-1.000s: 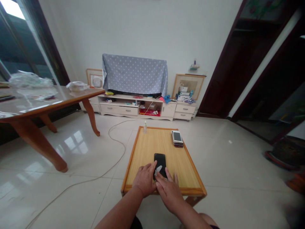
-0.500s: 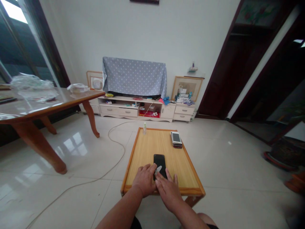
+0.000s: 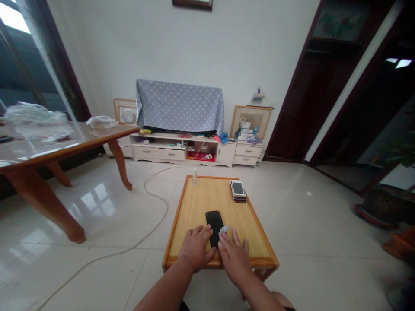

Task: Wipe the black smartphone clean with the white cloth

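A black phone [image 3: 215, 220] lies screen-up on a low wooden table [image 3: 194, 211]. My left hand [image 3: 195, 248] rests flat on the table beside the phone's near left edge, its fingers apart and touching the phone. My right hand [image 3: 234, 255] lies on the table at the phone's near right corner, fingers stretched out. A small white wad [image 3: 223, 229] sits at the right hand's fingertips, against the phone's right edge.
A stack of phones [image 3: 237, 190] lies at the table's far right, a small bottle [image 3: 194, 176] at its far edge. A large wooden table [image 3: 48, 151] stands left. A white cable [image 3: 155, 203] runs across the tiled floor. A TV cabinet [image 3: 181, 149] lines the far wall.
The right hand has slid off the phone to its right side, and the white wad moved with it from the screen to the phone's right edge. The view has tilted slightly.
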Tool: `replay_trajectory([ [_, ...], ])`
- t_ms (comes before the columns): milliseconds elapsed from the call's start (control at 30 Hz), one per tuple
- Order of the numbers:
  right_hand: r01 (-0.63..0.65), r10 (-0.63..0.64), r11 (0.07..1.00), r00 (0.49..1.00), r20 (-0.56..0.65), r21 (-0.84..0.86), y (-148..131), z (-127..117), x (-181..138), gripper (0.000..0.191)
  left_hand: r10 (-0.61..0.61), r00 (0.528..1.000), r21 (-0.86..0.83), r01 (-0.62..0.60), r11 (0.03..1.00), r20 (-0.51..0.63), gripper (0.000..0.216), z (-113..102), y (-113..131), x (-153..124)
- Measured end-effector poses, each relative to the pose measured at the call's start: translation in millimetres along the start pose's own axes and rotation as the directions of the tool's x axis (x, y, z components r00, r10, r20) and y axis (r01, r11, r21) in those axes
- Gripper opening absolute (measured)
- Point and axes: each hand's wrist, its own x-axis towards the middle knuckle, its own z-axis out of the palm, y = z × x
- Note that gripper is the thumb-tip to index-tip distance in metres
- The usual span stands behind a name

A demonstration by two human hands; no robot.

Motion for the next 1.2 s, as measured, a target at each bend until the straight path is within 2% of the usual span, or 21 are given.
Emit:
replay_trajectory([
  [133, 0.148, -0.149, 0.989, 0.988, 0.038, 0.032, -3, -2, 9, 0.051, 0.002, 1.0, -0.001, -0.002, 1.0, 0.007, 0.059, 0, 0, 0],
  [300, 0.013, -0.013, 1.0, 1.0, -0.001, 0.008, -2, -8, 32, 0.05, 0.003, 1.0, -0.008, -0.003, 1.0, -0.014, 0.062, 3, -3, 1],
  [433, 0.156, -0.158, 0.986, 0.987, 0.026, 0.057, -2, -8, 36, 0.048, 0.002, 0.999, -0.013, -0.002, 1.0, -0.037, 0.058, 5, -4, 2],
  [500, 0.188, -0.19, 0.979, 0.982, 0.017, 0.079, 0, -8, 37, 0.046, 0.008, 0.999, -0.011, -0.008, 1.0, -0.042, 0.058, 6, -4, 3],
  [700, 0.024, -0.014, 0.994, 0.996, -0.088, 0.106, 17, -13, 57, 0.042, 0.013, 0.999, 0.019, -0.012, 1.0, -0.044, 0.061, 9, -7, 3],
  [833, 0.041, -0.018, 0.99, 0.986, -0.169, 0.138, 22, -6, 59, 0.033, 0.028, 0.996, 0.032, -0.025, 0.999, -0.086, 0.059, 15, -8, 3],
  [1000, 0.063, -0.016, 0.972, 0.979, -0.206, 0.225, 21, -1, 57, 0.02, 0.066, 0.982, 0.055, -0.057, 0.997, -0.175, 0.057, 22, -12, 5],
  [1100, 0.061, 0.015, 0.955, 0.968, -0.25, 0.29, 24, -2, 57, 0.019, 0.071, 0.979, 0.04, -0.064, 0.997, -0.193, 0.054, 27, -18, 8],
  [1200, 0.029, 0.063, 0.934, 0.968, -0.243, 0.356, 28, 0, 56, 0.023, 0.071, 0.982, 0.004, -0.072, 0.997, -0.176, 0.052, 29, -23, 14],
])
